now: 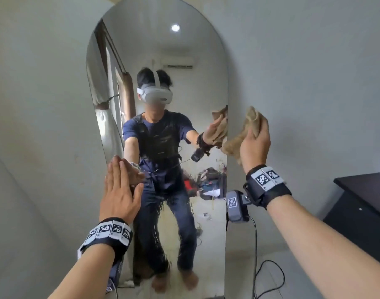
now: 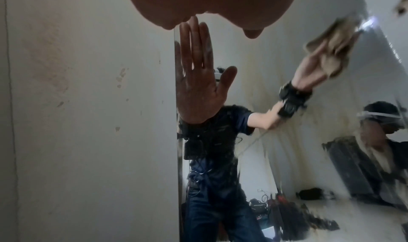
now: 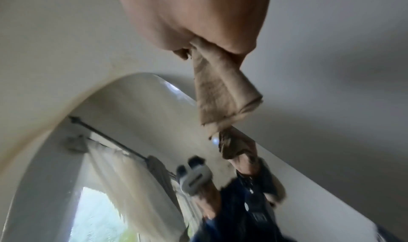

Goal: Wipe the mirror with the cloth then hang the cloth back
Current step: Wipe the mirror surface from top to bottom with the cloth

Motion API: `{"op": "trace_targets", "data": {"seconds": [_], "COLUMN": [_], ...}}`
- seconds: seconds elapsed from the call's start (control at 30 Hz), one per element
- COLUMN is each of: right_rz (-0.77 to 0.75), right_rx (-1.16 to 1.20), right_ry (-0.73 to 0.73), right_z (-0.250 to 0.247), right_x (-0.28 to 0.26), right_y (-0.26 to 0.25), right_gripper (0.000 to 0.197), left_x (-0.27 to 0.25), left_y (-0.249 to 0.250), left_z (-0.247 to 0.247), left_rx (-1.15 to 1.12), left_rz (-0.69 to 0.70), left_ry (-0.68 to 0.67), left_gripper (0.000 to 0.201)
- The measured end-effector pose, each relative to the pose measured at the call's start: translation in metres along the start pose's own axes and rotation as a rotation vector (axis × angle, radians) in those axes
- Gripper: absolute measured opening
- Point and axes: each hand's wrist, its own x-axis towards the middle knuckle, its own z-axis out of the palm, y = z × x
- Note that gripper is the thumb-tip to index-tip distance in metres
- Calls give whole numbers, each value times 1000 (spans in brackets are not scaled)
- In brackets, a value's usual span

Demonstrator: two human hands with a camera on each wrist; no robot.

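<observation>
Grey wall (image 1: 303, 61) behind arched mirror (image 1: 163, 50) | left hand (image 1: 120, 190) flat, fingers straight, on glass edge | right hand (image 1: 254, 143) fingers bunch cloth (image 1: 238, 139) beside mirror edge | cloth soft, light: grip mid-bunch; glass fragile, slick

A home bedroom: arched floor mirror (image 1: 158, 50) on a plain wall, reflecting a curtained window (image 3: 103, 216) and air conditioner (image 1: 177, 66).

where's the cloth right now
In the head view the cloth is bunched in the right hand, held up by the right edge of the mirror.
</observation>
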Motion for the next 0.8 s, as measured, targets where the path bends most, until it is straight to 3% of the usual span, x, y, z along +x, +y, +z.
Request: {"op": "trace_targets", "data": {"seconds": [0.13, 0.3, 0.47, 0.57, 0.67, 0.73, 0.8], "right_rz": [-292, -697, -777, -699, -453, -270, -305], "right_rx": [-78, -557, -620, -608, -456, -337, -254], "right_ry": [-182, -606, -1049, -1248, -1192, -1011, -764], "right_z": [41, 82, 34, -1, -19, -22, -20], "right_x": [17, -19, -94, -128, -143, -134, -115], "right_y": [-15, 25, 105, 139, 143, 135, 120], "right_gripper": [61, 84, 95, 91, 91, 95, 91], "left_x": [-10, -8, -10, -12, -16, -16, -16], "left_y": [-8, -9, -3, -6, -9, -11, -13], "left_z": [18, 24, 23, 25, 32, 37, 42], "left_rx": [-16, -12, -37, -17, -5, 2, 6], "left_rz": [-8, -15, -41, -32, -12, -1, 5], "left_ry": [11, 37, 24, 37, 59, 69, 89], "left_gripper": [80, 81, 81, 80, 80, 80, 79]}}
